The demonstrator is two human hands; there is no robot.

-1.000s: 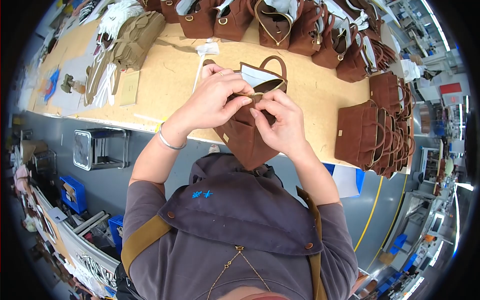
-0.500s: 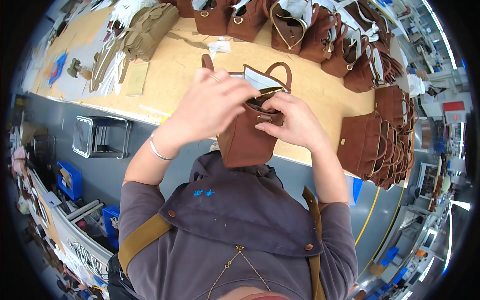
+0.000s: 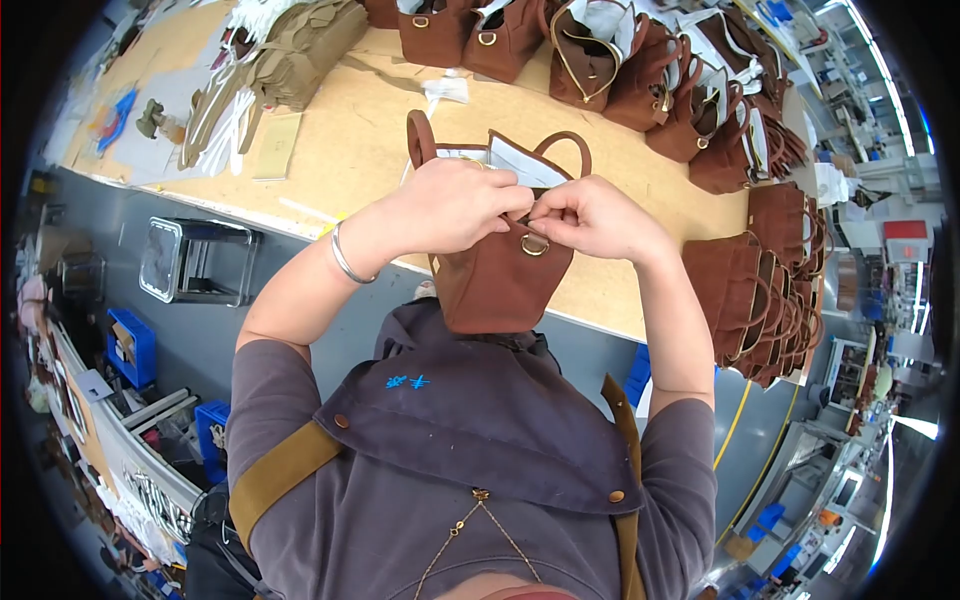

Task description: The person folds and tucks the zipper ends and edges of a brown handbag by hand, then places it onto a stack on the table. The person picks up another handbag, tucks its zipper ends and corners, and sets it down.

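A brown handbag with a white lining, two looped handles and a gold D-ring on its end is tilted at the table's front edge, close to my apron. My left hand is closed, its fingertips pinching the bag's top edge just left of the ring. From the other side, my right hand pinches the same rim with thumb and fingers, right above the ring. The fingertips of both hands nearly meet. What lies between them inside the bag's mouth is hidden.
Several similar brown bags stand along the back of the wooden table, and more bags are stacked at its right end. Olive fabric pieces, white strips and a yellowish card lie at left. A stool stands below.
My left hand has lowered and moved right onto the bag's rim. My right fingers have come out of the mouth to its edge. The D-ring now shows fully; the zipper teeth are covered.
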